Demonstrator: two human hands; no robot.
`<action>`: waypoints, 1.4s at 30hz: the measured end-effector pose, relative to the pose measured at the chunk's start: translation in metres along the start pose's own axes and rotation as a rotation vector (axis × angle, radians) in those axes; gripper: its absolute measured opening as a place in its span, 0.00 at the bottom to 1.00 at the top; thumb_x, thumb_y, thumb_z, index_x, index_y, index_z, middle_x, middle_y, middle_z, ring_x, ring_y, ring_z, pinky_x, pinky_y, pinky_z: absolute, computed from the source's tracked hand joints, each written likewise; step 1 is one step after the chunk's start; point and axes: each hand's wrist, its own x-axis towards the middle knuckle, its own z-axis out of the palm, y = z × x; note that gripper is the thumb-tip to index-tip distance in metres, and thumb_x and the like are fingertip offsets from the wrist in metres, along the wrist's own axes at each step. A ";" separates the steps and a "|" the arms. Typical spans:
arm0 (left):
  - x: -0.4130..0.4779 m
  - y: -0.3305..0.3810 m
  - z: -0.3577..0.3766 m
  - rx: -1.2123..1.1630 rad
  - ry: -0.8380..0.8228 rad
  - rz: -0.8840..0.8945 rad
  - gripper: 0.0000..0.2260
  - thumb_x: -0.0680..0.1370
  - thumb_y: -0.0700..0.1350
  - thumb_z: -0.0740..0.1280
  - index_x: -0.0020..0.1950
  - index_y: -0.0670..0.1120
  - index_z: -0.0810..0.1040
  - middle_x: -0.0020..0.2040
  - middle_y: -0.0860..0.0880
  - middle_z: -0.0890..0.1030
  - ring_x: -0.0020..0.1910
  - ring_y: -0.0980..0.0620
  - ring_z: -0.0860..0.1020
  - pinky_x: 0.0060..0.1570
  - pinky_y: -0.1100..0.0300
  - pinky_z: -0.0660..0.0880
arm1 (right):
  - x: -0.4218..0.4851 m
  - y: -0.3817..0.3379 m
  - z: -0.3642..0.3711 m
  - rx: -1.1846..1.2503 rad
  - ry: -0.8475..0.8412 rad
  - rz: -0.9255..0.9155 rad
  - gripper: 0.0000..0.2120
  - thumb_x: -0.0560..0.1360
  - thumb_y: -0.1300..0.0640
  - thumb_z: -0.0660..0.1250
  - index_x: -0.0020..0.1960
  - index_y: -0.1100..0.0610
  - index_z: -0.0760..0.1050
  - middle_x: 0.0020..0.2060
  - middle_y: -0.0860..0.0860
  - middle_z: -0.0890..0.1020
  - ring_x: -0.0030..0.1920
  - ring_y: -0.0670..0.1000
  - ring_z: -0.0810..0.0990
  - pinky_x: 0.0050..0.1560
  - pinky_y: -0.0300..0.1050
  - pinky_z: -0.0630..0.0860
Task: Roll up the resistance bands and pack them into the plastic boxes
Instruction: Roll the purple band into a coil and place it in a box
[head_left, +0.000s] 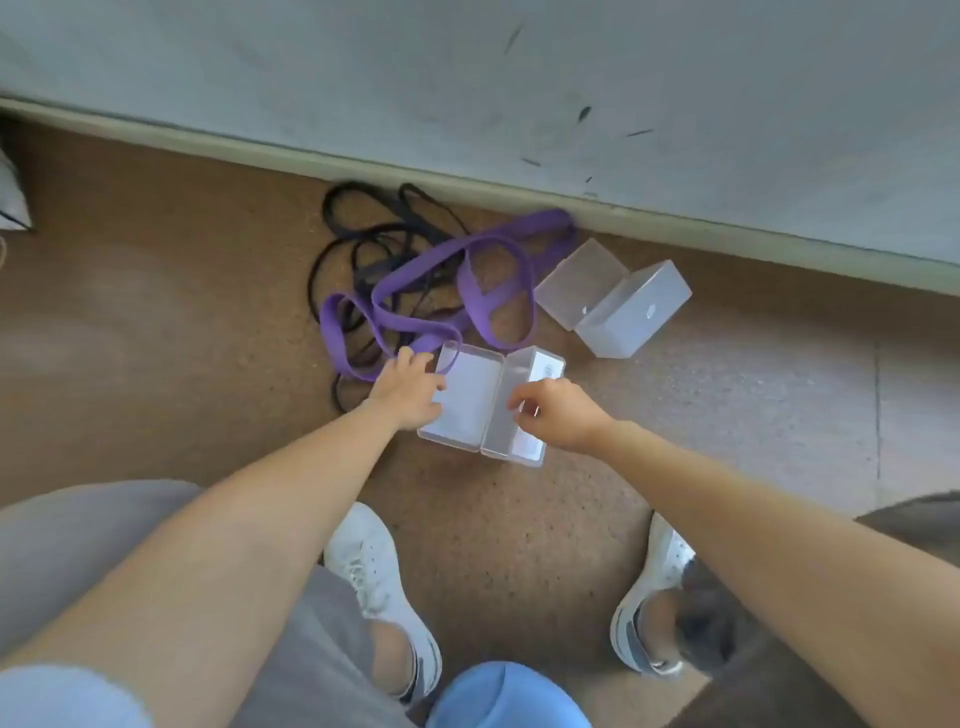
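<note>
The only marks I can find are a small round stamp (649, 313) on the far box (631, 322) and a faint one (548, 371) on the near box (470, 400). Both are too small and blurred to read.

Both boxes are clear, frosted plastic with hinged lids, and both lie open on the brown floor (182, 291). The near box is right in front of me, its lid folded flat to the left and its deeper half to the right. The far box sits apart from it to the right, close to the skirting (727, 231), and is tilted on a diagonal.

The purple band (452, 291) is wide and flat, and it lies unrolled in loose loops. One loop touches the far corner of the near box's lid. The black band (353, 228) is thinner and lies tangled under and behind the purple one, running back toward the wall (467, 78).

My left hand (408, 392) holds the left edge of the lid, with the thumb on top and the fingers tucked over the side by the purple loop. My right hand (558, 415) is over the deeper half, with its fingers curled toward the thumb. I cannot tell whether they pinch the rim.

My white shoes (374, 566) stand well short of the boxes.
</note>
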 end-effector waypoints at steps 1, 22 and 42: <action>0.003 0.001 0.001 0.063 -0.008 -0.033 0.19 0.79 0.54 0.65 0.69 0.52 0.77 0.74 0.47 0.69 0.71 0.41 0.62 0.68 0.46 0.63 | 0.000 0.005 0.005 0.013 0.023 0.006 0.14 0.78 0.59 0.65 0.61 0.53 0.82 0.52 0.51 0.85 0.52 0.54 0.82 0.56 0.45 0.76; -0.077 0.025 -0.103 -0.962 0.418 0.007 0.13 0.79 0.31 0.68 0.60 0.42 0.81 0.53 0.44 0.83 0.57 0.47 0.81 0.53 0.64 0.77 | -0.066 -0.055 -0.044 0.151 0.239 -0.101 0.20 0.78 0.54 0.71 0.69 0.54 0.76 0.54 0.50 0.83 0.54 0.52 0.81 0.61 0.50 0.78; -0.232 0.063 -0.419 -1.201 0.841 0.573 0.15 0.83 0.32 0.61 0.64 0.45 0.79 0.51 0.48 0.83 0.48 0.56 0.82 0.54 0.57 0.80 | -0.092 -0.205 -0.226 0.513 0.739 -0.318 0.60 0.69 0.44 0.80 0.83 0.50 0.40 0.79 0.52 0.52 0.76 0.57 0.64 0.70 0.51 0.70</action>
